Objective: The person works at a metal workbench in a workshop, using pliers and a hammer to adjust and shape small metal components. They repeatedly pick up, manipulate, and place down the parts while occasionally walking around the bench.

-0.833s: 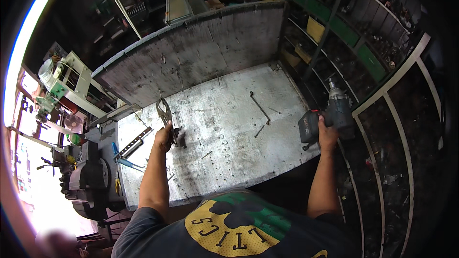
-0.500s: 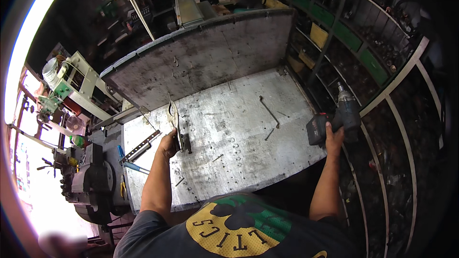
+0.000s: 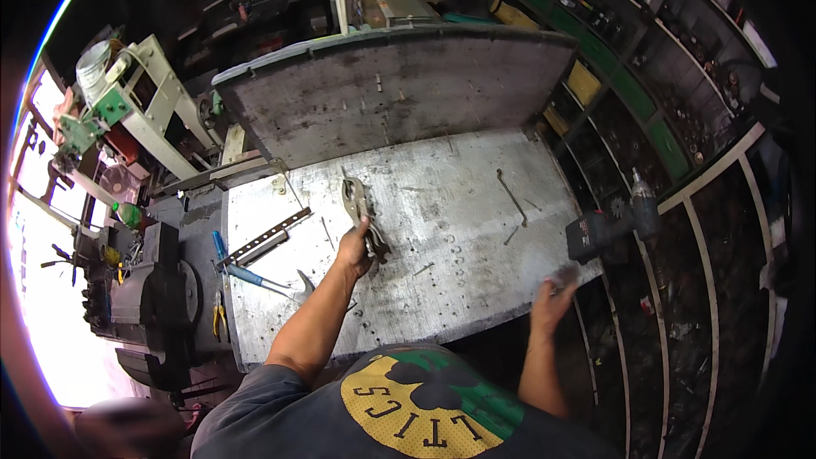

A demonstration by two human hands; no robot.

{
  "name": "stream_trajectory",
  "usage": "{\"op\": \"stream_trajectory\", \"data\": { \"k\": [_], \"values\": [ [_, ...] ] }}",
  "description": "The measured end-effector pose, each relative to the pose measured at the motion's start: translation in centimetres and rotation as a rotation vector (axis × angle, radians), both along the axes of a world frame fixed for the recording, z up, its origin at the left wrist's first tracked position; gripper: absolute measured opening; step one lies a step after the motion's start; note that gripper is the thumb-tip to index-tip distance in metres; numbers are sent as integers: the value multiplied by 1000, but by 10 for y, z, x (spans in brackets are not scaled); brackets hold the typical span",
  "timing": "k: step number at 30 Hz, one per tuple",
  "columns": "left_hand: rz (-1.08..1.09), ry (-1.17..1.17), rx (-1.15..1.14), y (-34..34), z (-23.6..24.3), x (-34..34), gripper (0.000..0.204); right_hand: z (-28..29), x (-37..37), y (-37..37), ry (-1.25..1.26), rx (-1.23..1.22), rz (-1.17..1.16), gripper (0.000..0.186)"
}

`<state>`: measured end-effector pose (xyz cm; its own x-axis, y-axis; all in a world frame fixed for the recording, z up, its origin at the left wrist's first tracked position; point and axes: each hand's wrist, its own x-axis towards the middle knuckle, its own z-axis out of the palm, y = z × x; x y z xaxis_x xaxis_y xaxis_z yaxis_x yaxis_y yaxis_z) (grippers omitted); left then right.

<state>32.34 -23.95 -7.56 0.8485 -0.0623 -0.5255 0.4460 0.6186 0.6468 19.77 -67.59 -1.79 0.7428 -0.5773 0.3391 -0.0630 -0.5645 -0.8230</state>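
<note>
My left hand [image 3: 355,248] is closed around what look like metal locking pliers [image 3: 350,197], held over the left part of the metal worktable [image 3: 408,178], jaws pointing away from me. At the table's right edge, a dark cordless drill [image 3: 605,231] lies with its battery block towards the table. My right hand [image 3: 552,302] is just short of the drill, apart from it, over the table's front right corner. Motion smears its fingers, and a dark patch at the fingertips cannot be made out. Below my left hand, a grey hooked tool [image 3: 303,286] shows beside the forearm.
Left on the table lie a perforated metal bar [image 3: 270,235] and a blue-handled screwdriver [image 3: 245,274]. A bent rod [image 3: 512,197] lies on the right. A bench vise [image 3: 149,289] stands left, near yellow-handled pliers [image 3: 219,320]. An upright metal panel [image 3: 408,85] borders the back; shelves [image 3: 654,110] stand right.
My right hand has let go of the drill and drawn back towards me; the drill rests at the table edge. My left hand still holds the pliers. The whole view has shifted.
</note>
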Motion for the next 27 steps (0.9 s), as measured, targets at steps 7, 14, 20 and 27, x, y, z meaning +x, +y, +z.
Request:
{"op": "stream_trajectory", "data": {
  "k": [7,14,20,27],
  "values": [
    [-162,-188,479,-33,18,-74,35,0,-2,180,479,163,945,101],
    [-459,-310,715,-50,24,-128,74,7,20,235,809,-61,1014,45],
    [-409,102,-134,-51,2,-138,46,-15,25,199,850,-78,898,35],
    [-432,176,-250,-57,0,-127,45,-19,20,199,575,438,1162,20]
  ]
}}
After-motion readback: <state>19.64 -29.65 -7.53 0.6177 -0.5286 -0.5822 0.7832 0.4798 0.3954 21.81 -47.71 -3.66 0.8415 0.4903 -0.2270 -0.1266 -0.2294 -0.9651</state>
